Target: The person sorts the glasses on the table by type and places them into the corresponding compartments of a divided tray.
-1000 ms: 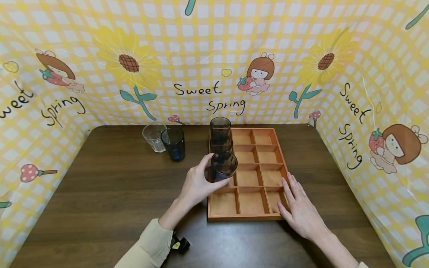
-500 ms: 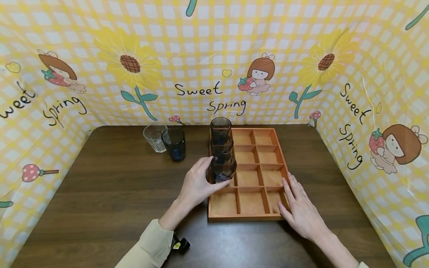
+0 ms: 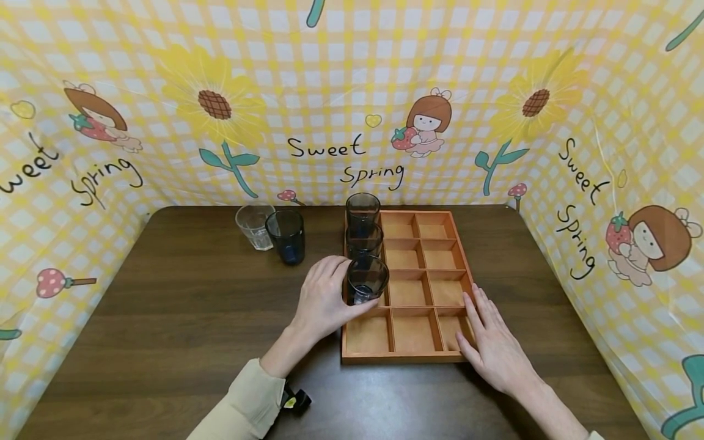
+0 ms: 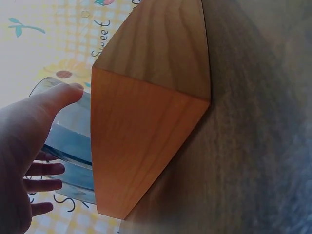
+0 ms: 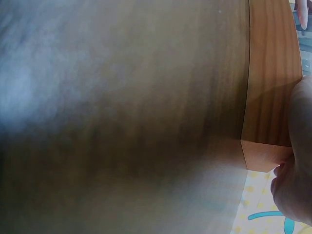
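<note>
In the head view my left hand curls round a dark tinted drinking glass, thumb on the near side. This glass is at the left column of a wooden compartment box, third row from the back; its base is partly hidden. Two more dark glasses, the back one and the middle one, stand in that column behind it. My right hand rests with straight fingers on the box's right edge. The left wrist view shows the thumb against the glass above the box wall.
Left of the box, a clear glass and another dark glass stand close together on the dark wooden table. A yellow checked cloth hangs around the back and sides.
My left hand and its glass have come down slightly and a little toward me. My right hand stays on the box edge, and the other glasses have not moved.
</note>
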`<state>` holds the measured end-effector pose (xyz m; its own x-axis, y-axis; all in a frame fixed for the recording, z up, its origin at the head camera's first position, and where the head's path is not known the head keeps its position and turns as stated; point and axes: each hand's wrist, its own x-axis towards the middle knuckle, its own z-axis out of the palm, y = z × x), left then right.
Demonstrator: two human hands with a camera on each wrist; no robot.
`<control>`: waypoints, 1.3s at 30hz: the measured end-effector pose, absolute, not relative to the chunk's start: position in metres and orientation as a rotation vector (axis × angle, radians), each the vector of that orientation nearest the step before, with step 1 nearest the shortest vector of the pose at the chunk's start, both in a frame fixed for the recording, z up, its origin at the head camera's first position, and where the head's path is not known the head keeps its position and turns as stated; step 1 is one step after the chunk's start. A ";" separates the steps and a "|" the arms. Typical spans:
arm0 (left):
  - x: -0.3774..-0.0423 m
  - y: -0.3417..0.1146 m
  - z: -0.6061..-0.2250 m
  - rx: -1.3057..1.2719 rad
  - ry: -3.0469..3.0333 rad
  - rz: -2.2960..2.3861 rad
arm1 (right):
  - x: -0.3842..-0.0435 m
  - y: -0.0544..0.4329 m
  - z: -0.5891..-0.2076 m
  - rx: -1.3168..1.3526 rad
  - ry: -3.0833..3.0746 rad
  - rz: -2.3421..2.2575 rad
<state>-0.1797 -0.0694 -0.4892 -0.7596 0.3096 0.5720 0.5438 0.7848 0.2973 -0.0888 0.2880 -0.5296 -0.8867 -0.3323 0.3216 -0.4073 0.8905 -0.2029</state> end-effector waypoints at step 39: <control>-0.171 -0.129 -0.496 -0.629 -2.868 -0.536 | -0.088 0.287 -0.528 0.538 -2.805 0.384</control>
